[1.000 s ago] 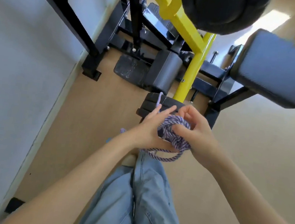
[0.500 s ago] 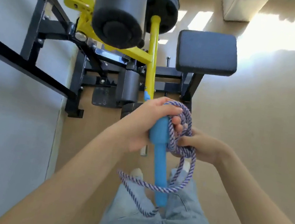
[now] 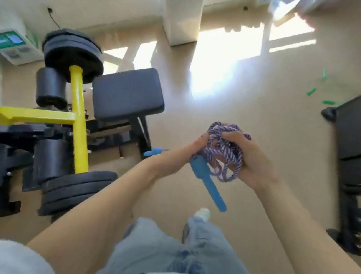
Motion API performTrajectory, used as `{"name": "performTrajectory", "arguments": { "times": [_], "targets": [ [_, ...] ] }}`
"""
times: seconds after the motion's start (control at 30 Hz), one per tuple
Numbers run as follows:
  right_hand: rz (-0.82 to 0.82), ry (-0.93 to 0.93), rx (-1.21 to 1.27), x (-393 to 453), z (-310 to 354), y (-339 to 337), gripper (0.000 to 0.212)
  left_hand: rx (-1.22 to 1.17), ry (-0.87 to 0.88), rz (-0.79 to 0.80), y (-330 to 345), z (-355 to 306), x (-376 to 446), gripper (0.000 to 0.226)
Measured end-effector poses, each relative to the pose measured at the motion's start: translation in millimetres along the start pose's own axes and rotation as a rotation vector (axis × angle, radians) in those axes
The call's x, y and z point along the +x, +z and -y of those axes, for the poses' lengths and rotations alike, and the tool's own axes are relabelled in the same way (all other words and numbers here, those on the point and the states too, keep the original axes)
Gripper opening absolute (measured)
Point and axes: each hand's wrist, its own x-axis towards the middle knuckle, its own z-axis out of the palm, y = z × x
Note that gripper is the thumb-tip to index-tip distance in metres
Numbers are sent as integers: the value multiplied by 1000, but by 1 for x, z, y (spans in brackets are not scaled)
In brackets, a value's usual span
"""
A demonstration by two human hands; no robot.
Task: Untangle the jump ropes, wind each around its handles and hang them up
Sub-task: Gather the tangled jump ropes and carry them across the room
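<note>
Bundled in purple-and-white coils, jump rope [image 3: 223, 146], gripped between left hand [image 3: 180, 157] and right hand [image 3: 244, 158], fingers curled round the loops. One blue handle [image 3: 207, 182] jutting down below the left hand; second blue handle [image 3: 152, 152] poking out left of the left wrist. Well left, weight bench [image 3: 128, 93] on the floor.

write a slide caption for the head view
Both hands, left and right, grip a bundled purple rope with blue handles beside a weight bench.

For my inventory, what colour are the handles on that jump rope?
Blue handles, seen in the head view; the rope is purple-and-white twist.
</note>
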Motion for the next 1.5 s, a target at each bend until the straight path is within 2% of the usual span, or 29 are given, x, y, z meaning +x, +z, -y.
{"name": "performTrajectory", "arguments": {
  "times": [0.07,0.13,0.2,0.23,0.3,0.37,0.4,0.47,0.53,0.6,0.7,0.77,0.83,0.9,0.97,1.03,1.17,1.27,1.33,1.4,1.5],
  "targets": [
    [-172,-112,120,-3,43,-58,12,225,-14,109,25,-31,31,40],
    [-321,-240,77,-10,87,-120,11,360,20,44,32,-62,62,24],
    [-347,-267,-101,-10,117,-169,21,109,119,-126,43,-107,94,23],
    [-308,-240,-171,-6,125,-186,30,-87,159,-136,54,-134,112,24],
    [-171,-194,-182,14,137,-207,44,-373,173,-36,91,-189,154,24],
    [-28,-186,-145,49,158,-216,51,-472,147,71,132,-239,198,22],
    [1,-201,-196,70,176,-221,46,-513,138,95,149,-263,220,22],
    [-108,-244,-396,112,219,-238,25,-594,122,80,168,-311,269,24],
    [-336,-272,-537,147,267,-268,17,-596,137,58,171,-358,315,23],
    [-532,-281,-667,169,312,-306,23,-411,170,57,166,-406,360,21],
    [-865,-178,-775,180,365,-371,30,272,221,-27,158,-451,432,15],
    [-1033,-143,-773,186,391,-416,33,660,241,-56,150,-465,482,19],
    [-1158,-129,-712,198,415,-458,30,903,213,-63,145,-476,530,21],
    [-1228,-131,-599,222,444,-499,27,1008,168,-36,145,-492,579,21],
    [-1226,-174,-499,259,476,-539,25,1027,140,-2,151,-515,634,24],
    [-1170,-192,-425,304,515,-576,23,920,112,53,162,-548,691,29],
    [-991,-142,-325,403,606,-630,18,538,30,252,183,-630,793,59],
    [-854,-142,-244,468,677,-650,16,513,70,420,201,-682,860,81],
    [-786,-167,-220,505,717,-665,3,535,120,441,211,-713,906,74],
    [-765,-207,-152,536,751,-691,9,555,148,408,220,-743,961,68],
    [-795,-310,52,576,794,-747,16,571,74,415,234,-785,1046,64]
  ]
}}
